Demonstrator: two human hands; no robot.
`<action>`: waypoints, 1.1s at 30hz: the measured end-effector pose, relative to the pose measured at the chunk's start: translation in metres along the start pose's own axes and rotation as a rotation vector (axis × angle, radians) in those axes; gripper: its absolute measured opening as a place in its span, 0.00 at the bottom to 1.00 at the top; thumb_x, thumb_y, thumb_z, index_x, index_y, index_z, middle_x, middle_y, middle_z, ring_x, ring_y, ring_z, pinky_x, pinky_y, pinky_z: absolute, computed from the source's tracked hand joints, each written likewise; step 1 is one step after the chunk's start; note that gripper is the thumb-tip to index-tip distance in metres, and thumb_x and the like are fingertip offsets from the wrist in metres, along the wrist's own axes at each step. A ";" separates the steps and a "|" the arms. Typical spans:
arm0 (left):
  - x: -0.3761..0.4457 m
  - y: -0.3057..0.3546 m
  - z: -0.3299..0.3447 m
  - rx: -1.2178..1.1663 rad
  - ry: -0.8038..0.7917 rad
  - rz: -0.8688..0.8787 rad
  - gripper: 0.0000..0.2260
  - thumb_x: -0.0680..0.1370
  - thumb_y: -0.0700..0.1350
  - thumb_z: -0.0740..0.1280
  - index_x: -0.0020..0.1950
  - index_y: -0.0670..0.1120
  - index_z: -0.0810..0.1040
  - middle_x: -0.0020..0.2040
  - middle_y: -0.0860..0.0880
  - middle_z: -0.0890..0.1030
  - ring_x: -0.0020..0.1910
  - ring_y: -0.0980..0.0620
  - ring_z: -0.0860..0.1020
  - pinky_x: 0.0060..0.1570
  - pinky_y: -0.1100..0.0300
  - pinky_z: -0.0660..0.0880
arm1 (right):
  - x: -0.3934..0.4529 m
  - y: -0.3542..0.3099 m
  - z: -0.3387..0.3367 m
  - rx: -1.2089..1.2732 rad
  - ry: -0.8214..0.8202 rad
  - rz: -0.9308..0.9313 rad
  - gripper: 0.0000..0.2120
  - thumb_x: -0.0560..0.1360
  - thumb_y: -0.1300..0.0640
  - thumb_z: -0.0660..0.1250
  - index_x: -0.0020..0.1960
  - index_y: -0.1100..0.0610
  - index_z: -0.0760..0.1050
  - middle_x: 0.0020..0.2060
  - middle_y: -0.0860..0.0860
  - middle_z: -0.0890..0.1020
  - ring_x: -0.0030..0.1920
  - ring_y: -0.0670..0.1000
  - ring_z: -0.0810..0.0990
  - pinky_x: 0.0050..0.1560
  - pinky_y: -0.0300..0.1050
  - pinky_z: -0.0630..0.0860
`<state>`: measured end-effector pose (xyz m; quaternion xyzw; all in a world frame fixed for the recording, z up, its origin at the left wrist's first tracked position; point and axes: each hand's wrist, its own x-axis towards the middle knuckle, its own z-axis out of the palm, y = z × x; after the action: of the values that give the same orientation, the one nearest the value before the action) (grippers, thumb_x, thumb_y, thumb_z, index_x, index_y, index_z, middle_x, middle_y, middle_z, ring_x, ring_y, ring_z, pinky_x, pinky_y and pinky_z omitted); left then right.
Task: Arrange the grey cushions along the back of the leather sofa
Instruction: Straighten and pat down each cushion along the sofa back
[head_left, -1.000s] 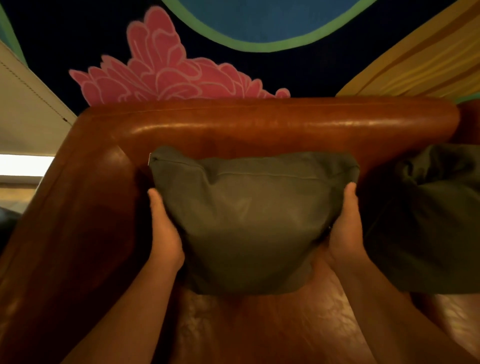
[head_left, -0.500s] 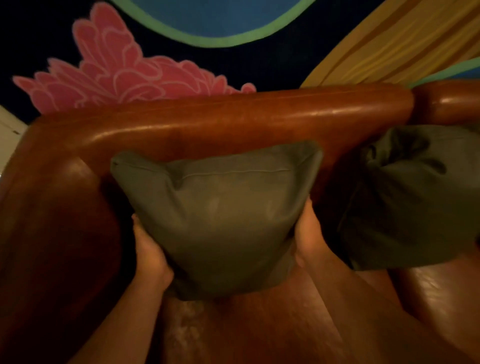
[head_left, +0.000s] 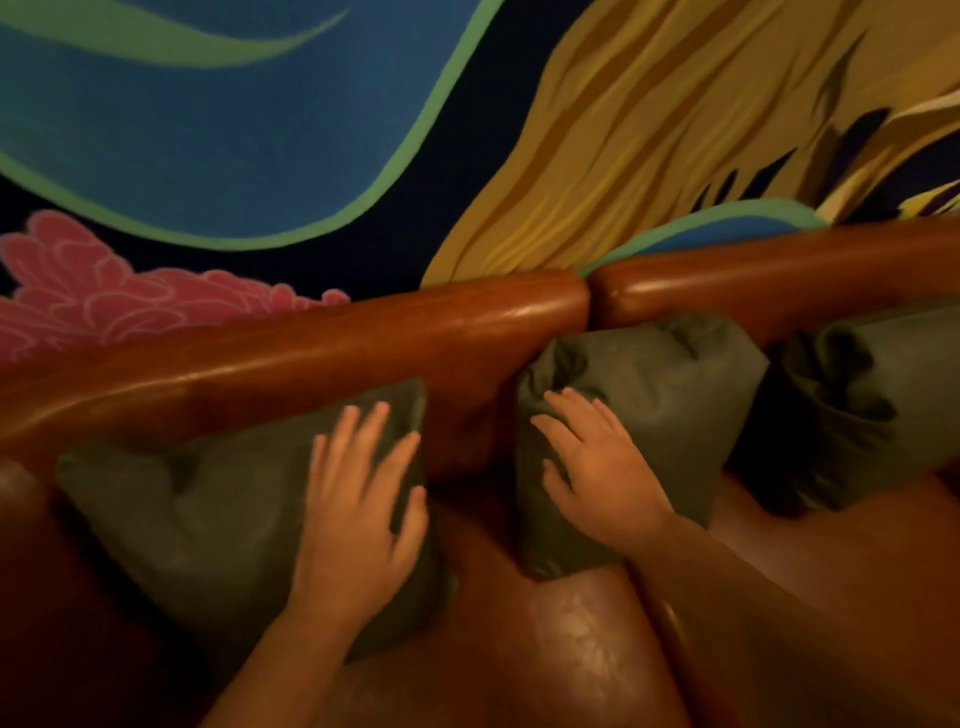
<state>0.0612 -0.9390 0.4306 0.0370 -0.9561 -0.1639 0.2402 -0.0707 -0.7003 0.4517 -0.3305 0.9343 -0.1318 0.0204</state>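
Mural wall (head_left: 260, 130) behind sofa (head_left: 363, 343). Three cushions lean on its back: 8 o'clock (head_left: 197, 509), centre (head_left: 665, 395), 3 o'clock (head_left: 857, 395). Left hand (head_left: 358, 509) and right hand (head_left: 597, 467) lie flat, fingers spread, gripping nothing. Risk: slumped centre cushion tips forward when released.

Left hand (head_left: 358, 525) flat, fingers spread, palm down; right hand (head_left: 597, 467) likewise, seemingly pressing; no grip closed.
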 end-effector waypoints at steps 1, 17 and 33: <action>0.013 0.022 0.012 -0.016 -0.058 0.039 0.23 0.81 0.51 0.62 0.74 0.45 0.77 0.82 0.42 0.65 0.83 0.39 0.59 0.79 0.36 0.57 | 0.000 0.018 -0.009 -0.031 0.019 -0.005 0.25 0.77 0.58 0.70 0.73 0.60 0.76 0.77 0.60 0.72 0.80 0.63 0.66 0.80 0.63 0.61; 0.134 0.195 0.193 0.292 -0.541 0.020 0.31 0.85 0.63 0.47 0.86 0.54 0.47 0.87 0.46 0.44 0.85 0.43 0.40 0.81 0.37 0.40 | 0.036 0.226 -0.015 -0.185 -0.119 0.012 0.40 0.82 0.31 0.41 0.86 0.52 0.45 0.86 0.54 0.45 0.85 0.57 0.42 0.83 0.60 0.40; 0.121 0.185 0.212 0.181 -0.519 0.024 0.32 0.84 0.62 0.45 0.86 0.52 0.49 0.87 0.44 0.45 0.85 0.41 0.42 0.81 0.37 0.40 | 0.037 0.215 -0.005 -0.076 -0.151 0.126 0.40 0.80 0.30 0.38 0.86 0.50 0.51 0.85 0.53 0.55 0.85 0.56 0.46 0.83 0.60 0.41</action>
<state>-0.1439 -0.7204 0.3698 0.0038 -0.9967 -0.0791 -0.0153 -0.2325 -0.5615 0.4028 -0.2808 0.9534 -0.0693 0.0862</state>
